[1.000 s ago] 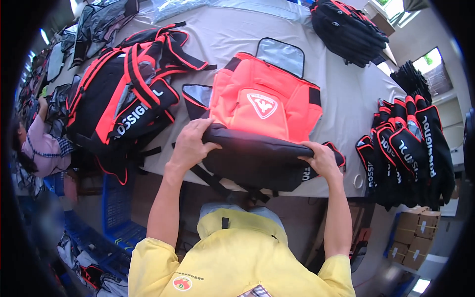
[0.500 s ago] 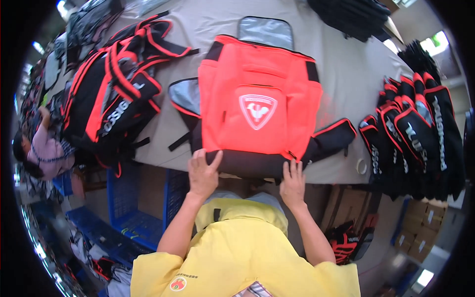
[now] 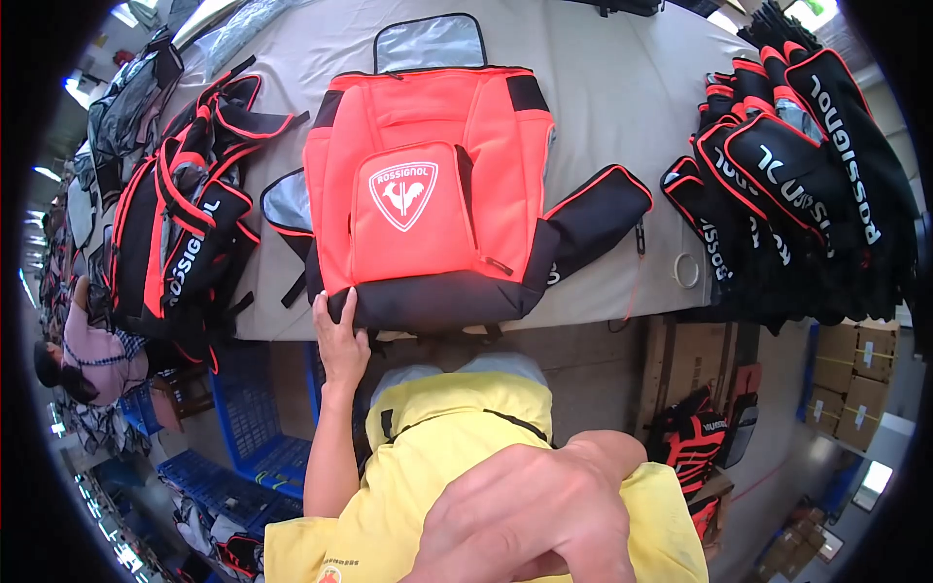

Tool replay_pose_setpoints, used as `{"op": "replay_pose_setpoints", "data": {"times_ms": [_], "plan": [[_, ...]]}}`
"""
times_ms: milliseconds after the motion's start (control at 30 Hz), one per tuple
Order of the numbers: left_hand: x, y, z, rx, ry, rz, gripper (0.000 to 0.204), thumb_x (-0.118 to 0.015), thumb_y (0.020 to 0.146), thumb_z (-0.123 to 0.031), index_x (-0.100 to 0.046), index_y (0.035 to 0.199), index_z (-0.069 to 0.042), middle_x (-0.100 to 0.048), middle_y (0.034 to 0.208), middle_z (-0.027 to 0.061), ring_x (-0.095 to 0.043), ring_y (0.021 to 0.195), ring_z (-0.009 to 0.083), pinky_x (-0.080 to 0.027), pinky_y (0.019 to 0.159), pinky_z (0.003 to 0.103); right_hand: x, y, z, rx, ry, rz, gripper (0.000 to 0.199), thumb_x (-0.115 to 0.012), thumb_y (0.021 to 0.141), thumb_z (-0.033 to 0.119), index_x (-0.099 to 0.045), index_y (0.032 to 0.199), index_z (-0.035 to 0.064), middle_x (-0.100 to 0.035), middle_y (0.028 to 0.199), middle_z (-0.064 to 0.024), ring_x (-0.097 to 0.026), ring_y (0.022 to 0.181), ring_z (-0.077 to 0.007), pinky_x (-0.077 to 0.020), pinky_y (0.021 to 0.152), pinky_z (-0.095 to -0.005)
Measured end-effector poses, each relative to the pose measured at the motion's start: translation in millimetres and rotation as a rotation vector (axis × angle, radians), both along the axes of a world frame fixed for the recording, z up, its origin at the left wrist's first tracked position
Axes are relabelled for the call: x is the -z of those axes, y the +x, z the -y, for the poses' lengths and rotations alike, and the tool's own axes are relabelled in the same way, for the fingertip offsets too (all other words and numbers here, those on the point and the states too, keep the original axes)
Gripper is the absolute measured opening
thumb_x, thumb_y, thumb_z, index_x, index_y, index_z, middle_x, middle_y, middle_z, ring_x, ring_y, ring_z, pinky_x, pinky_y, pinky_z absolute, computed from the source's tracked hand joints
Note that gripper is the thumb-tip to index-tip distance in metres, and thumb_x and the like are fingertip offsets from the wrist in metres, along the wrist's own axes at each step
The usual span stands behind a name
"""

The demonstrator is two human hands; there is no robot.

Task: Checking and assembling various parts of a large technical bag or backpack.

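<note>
Now that my right hand [image 3: 530, 515] has come off the orange-red backpack [image 3: 428, 194] and risen close under the camera, only my left hand [image 3: 340, 335] stays on it, fingers spread flat against the dark bottom edge, gripping nothing. The backpack lies face up at the near edge of the grey worktop [image 3: 603, 87], so the laying-out looks done. My right fingers curl loosely, apparently empty; the palm side is hidden, and my yellow shirt [image 3: 457, 437] hides the bag's hanging straps.
</note>
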State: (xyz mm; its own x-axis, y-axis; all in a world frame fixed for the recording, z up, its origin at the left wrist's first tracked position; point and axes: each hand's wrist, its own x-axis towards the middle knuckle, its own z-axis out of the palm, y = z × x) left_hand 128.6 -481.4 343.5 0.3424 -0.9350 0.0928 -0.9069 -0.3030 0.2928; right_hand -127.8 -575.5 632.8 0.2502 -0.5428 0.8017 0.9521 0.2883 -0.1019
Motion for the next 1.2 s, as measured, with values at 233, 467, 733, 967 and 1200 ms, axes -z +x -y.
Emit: {"op": "replay_pose_setpoints", "data": {"times_ms": [233, 467, 733, 967, 1200], "plan": [[5.6, -3.6, 4.5, -0.028, -0.014, -0.006, 0.080, -0.070, 0.078, 0.005, -0.055, 0.154, -0.016, -0.032, 0.160, 0.0293, -0.032, 0.153, 0.0492, -0.033, 0.126, 0.054, 6.2, -2.4, 2.1, -0.163, -0.167, 0.187, 0.038, -0.066, 0.105, 0.009, -0.070, 0.143, 0.0078, -0.053, 0.132, -0.0515, -0.072, 0.087, -0.0433, -0.0602, 0.085, -0.0397], [8.8, -4.1, 8.3, -0.058, -0.070, 0.018, 0.079, -0.068, 0.078, 0.004, -0.055, 0.153, -0.014, -0.032, 0.161, 0.0313, -0.030, 0.153, 0.0532, -0.031, 0.127, 0.056, -24.3, -26.6, 33.2, -0.297, -0.146, -0.128, 0.029, -0.072, 0.100, 0.008, -0.076, 0.129, 0.0044, -0.070, 0.117, -0.0278, -0.070, 0.087, -0.0304, -0.0586, 0.082, -0.0354], [-14.8, 0.7, 30.5, -0.074, -0.202, 0.038, 0.057, -0.085, 0.085, -0.040, -0.064, 0.125, -0.005, -0.044, 0.149, 0.0304, -0.042, 0.143, 0.0497, -0.033, 0.119, 0.066, 123.2, 6.1, 98.9, 0.400, -0.001, -1.541, 0.031, -0.055, 0.110, 0.005, -0.063, 0.138, -0.0045, -0.071, 0.126, -0.0128, -0.071, 0.106, -0.0212, -0.0559, 0.093, -0.0336], [-3.0, 24.8, 42.0, -0.065, -0.067, -0.077, 0.116, -0.082, 0.076, -0.066, -0.038, 0.159, 0.001, -0.041, 0.158, 0.0231, -0.035, 0.151, 0.0426, -0.025, 0.124, 0.064, 296.3, 64.1, 229.0, 0.429, 0.453, -1.987, 0.085, -0.077, 0.101, 0.037, -0.035, 0.159, -0.0079, -0.065, 0.134, -0.0232, -0.063, 0.125, -0.0241, -0.0500, 0.106, -0.0359], [2.1, 58.5, 63.7, 0.032, 0.160, -0.007, 0.131, -0.073, 0.068, -0.082, -0.035, 0.164, 0.000, -0.031, 0.172, 0.0175, -0.019, 0.163, 0.0387, -0.024, 0.118, 0.077, 235.4, 153.5, 235.4, 0.401, 0.548, -1.887, 0.073, -0.085, 0.094, 0.035, -0.053, 0.143, -0.0086, -0.071, 0.121, -0.0188, -0.067, 0.111, -0.0150, -0.0557, 0.090, -0.0310]]}}
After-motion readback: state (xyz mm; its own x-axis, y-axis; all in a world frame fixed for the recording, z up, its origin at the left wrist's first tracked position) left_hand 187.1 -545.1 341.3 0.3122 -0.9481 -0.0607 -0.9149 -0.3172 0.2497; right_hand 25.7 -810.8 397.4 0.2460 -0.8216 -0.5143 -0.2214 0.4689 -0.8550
